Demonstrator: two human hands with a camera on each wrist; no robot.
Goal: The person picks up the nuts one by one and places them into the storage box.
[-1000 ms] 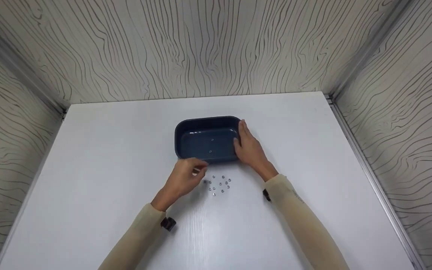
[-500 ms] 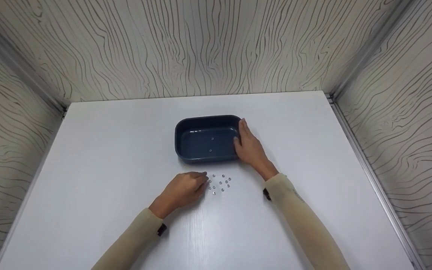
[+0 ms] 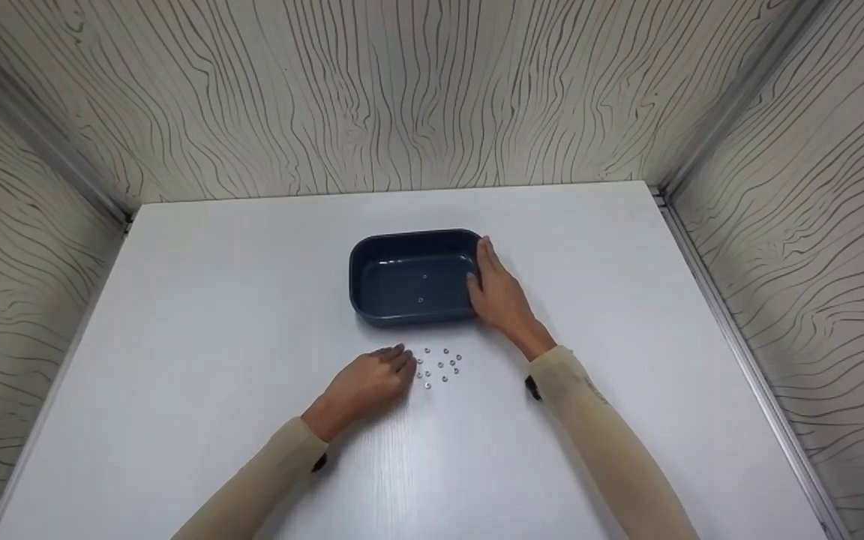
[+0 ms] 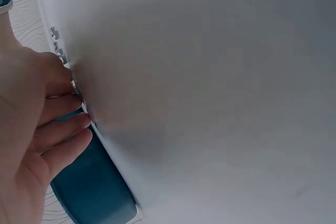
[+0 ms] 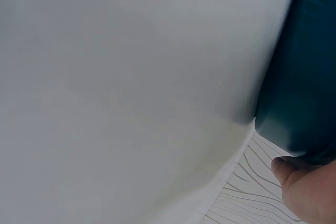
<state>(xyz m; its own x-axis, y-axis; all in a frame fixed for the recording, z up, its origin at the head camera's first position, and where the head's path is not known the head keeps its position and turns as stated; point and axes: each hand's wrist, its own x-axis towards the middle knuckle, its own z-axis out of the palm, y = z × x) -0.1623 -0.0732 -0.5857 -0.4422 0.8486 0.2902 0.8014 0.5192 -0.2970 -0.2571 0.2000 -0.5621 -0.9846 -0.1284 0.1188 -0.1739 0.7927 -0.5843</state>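
A dark blue rectangular container (image 3: 413, 319) with rounded corners stands on the white table. My right hand (image 3: 502, 300) grips its right end, thumb over the rim and fingers along the outer wall. Inside lie two small metal nuts (image 3: 421, 300). In front of the container, several more nuts (image 3: 441, 365) are scattered on the table. My left hand (image 3: 372, 382) rests at the left edge of this group, fingertips down by the tabletop. In the left wrist view, its fingers (image 4: 68, 129) are bent beside the nuts (image 4: 58, 45); I cannot tell whether a nut is between its fingertips.
Wood-grain panels (image 3: 402, 97) rise behind and on both sides of the white table (image 3: 214, 300). Metal rails (image 3: 747, 367) run along the table's side. Each sleeve (image 3: 597, 420) has a dark wrist device (image 3: 532, 388) on its underside.
My left hand has moved from the container's front rim down to the left edge of the nuts, its fingers lowered towards the table. My right hand keeps its grip on the container.
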